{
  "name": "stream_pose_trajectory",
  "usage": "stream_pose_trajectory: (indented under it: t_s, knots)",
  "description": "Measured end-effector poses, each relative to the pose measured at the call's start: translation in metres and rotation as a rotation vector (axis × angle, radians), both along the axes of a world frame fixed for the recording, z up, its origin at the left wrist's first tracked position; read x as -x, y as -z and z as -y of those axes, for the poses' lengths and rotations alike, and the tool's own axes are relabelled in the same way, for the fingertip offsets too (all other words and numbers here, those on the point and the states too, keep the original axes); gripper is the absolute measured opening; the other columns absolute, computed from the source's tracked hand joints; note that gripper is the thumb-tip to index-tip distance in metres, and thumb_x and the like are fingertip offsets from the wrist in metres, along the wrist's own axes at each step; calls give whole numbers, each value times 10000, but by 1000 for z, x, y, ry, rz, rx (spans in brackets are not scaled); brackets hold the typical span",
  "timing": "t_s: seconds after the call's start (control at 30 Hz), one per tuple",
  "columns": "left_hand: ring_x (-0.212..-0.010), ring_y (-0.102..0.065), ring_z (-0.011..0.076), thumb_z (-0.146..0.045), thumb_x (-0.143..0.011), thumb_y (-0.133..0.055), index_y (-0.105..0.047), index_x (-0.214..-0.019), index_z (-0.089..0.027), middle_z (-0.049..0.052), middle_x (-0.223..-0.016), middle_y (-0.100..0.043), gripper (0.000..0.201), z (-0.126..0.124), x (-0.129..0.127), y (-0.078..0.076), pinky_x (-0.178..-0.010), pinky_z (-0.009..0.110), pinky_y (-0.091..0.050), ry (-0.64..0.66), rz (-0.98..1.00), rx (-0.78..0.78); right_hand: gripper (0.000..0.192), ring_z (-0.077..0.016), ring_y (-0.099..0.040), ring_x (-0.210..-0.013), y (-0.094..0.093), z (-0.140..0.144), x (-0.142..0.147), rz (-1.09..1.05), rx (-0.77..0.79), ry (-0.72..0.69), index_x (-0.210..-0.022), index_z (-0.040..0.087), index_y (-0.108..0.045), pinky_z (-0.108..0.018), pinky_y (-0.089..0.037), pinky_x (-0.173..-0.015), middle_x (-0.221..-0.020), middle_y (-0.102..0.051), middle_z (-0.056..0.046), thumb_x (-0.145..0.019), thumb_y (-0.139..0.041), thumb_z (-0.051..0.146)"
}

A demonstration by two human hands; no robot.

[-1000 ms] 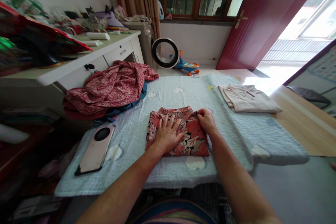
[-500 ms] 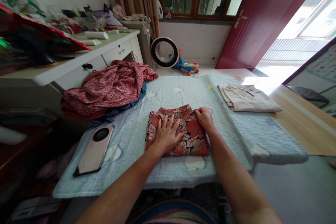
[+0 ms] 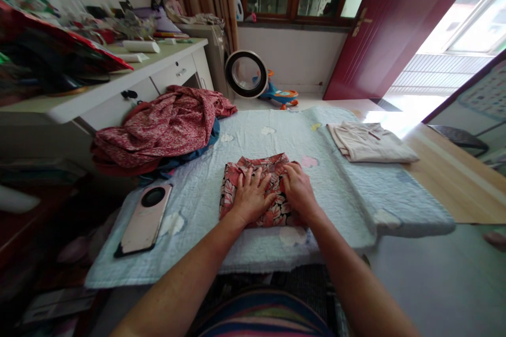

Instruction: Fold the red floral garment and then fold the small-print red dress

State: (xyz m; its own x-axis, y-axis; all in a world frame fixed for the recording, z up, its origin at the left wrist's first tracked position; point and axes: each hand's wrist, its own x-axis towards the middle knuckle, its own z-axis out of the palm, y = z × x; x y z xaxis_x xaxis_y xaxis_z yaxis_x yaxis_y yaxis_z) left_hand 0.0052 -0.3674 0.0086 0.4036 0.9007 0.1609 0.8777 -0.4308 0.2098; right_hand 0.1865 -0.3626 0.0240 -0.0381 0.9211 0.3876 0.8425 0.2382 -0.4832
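A folded red floral garment [image 3: 259, 166] lies in the middle of a pale blue quilted blanket [image 3: 336, 184]. My left hand [image 3: 251, 196] rests flat on the garment's left half with fingers spread, pressing it down. My right hand [image 3: 299, 189] sits right beside it on the garment's right part, fingers curled on the fabric that it has brought over toward the left. The garment looks narrower than before, and my hands cover much of it.
A pink phone [image 3: 145, 218] lies on the blanket's left. A heap of red patterned clothes [image 3: 158, 129] sits at the back left, against a cluttered white desk [image 3: 98, 92]. A folded beige garment [image 3: 369, 142] lies at the back right, by a wooden tabletop [image 3: 454, 179].
My right hand has moved left from the garment's top right corner, folding the right side over. The left hand has stayed pressed on the garment. The view has tilted slightly.
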Motion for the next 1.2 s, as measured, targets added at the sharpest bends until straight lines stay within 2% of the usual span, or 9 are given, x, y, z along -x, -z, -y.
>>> stream_pose_trajectory:
  t_s: [0.13,0.23,0.43,0.57,0.7,0.8,0.87,1.0,1.2]
  knots:
    - [-1474,-208,374,-572,-915,-483,-424,-1475,-297,104,-1586,-329,627,0,0,2,-1169,621,-143,17,0,-36,429,-278,-368,-1398,18,14,18,176,95,56,-1347,194,-539,-483,-230,-1140,-1487,-472,-128,-938,-479,307]
    - [-1475,-212,371,-567,-914,-495,-427,-1473,-298,103,-1588,-325,624,0,1,2,-1172,612,-146,18,5,-27,460,-286,-337,-1419,21,13,15,198,146,64,-1376,208,-518,-506,-219,-1137,-1514,-442,-117,-942,-492,356]
    - [-1475,-233,327,-565,-947,-439,-380,-1489,-279,104,-1591,-319,616,-4,8,-13,-1171,587,-179,55,59,37,328,-284,-444,-1320,-4,2,8,149,110,16,-1207,206,-636,-496,-264,-1105,-1402,-560,-98,-962,-445,311]
    - [-1442,-308,310,-496,-954,-470,-471,-1419,-231,132,-1530,-415,535,3,14,-24,-1176,561,-193,60,67,12,331,-236,-531,-1218,-16,-13,21,106,38,-50,-1142,175,-665,-404,-335,-1070,-1305,-619,-110,-962,-388,206]
    - [-1359,-429,292,-361,-943,-512,-588,-1292,-209,114,-1446,-515,388,6,20,-30,-1137,479,-320,135,82,76,347,-239,-518,-1250,-4,-17,39,153,87,-119,-1222,149,-633,-385,-358,-1074,-1348,-590,-130,-944,-433,202]
    - [-1174,-574,239,-272,-943,-484,-671,-1104,-186,95,-1215,-658,261,-4,28,-35,-1051,377,-424,151,163,120,371,-265,-470,-1306,11,-14,44,198,86,-100,-1280,158,-602,-437,-309,-1119,-1379,-569,-129,-953,-450,249]
    - [-1063,-612,214,-219,-936,-465,-680,-1013,-177,81,-1092,-683,232,-15,36,-38,-1000,344,-454,95,234,92,378,-262,-462,-1315,17,-13,44,194,71,-97,-1296,174,-592,-444,-300,-1127,-1391,-560,-120,-956,-453,265]
    - [-1104,-583,232,-145,-882,-485,-654,-1048,-151,108,-1139,-648,236,-31,56,-38,-1028,362,-429,-157,336,-26,373,-275,-476,-1302,20,-14,41,139,59,-118,-1277,175,-603,-463,-310,-1125,-1378,-568,-125,-942,-467,268]
    - [-1112,-596,239,-176,-865,-507,-610,-1132,-136,129,-1160,-644,288,-17,87,-27,-1002,361,-440,-301,448,169,350,-245,-519,-1233,2,-10,22,-159,-66,-112,-1216,175,-608,-423,-388,-1078,-1300,-603,-123,-900,-477,250]
